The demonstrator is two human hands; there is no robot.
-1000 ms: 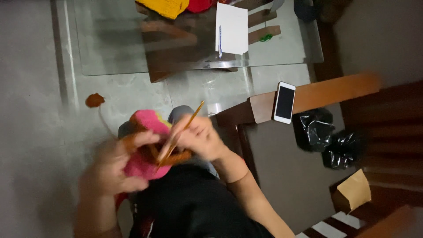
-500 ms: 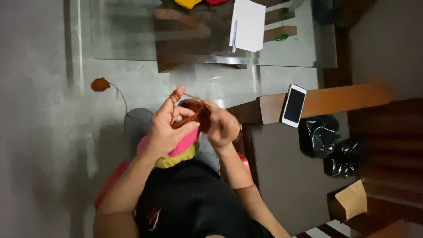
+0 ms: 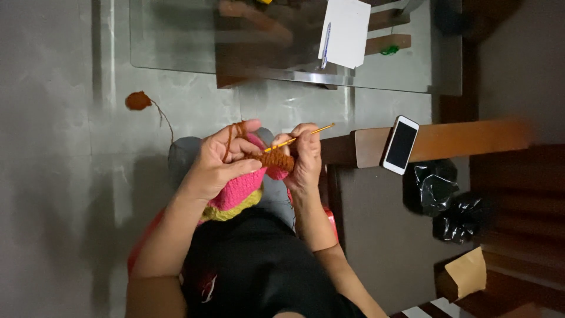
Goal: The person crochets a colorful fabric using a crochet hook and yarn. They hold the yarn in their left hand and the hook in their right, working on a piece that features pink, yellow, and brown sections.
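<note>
Brown-orange yarn makes up the short crocheted strip [image 3: 275,159] that I see pinched between both hands, at the centre of the view. My left hand [image 3: 219,164] is closed on the strip's near end, thumb pressing it down, with a strand of the same yarn looped over the raised forefinger. My right hand [image 3: 305,158] is clamped on a thin yellow crochet hook [image 3: 297,139], its tip buried in the strip and its handle pointing toward 2 o'clock.

Under the hands lies a finished-looking pink and yellow-green knitted piece [image 3: 238,197]. By my judgement the brown band is only a row or so deep, so most of it remains. The yarn trails to a small brown ball [image 3: 138,100] on the grey floor at 10 o'clock. A white phone [image 3: 400,144] rests on a wooden armrest [image 3: 459,141] at 3 o'clock.
</note>
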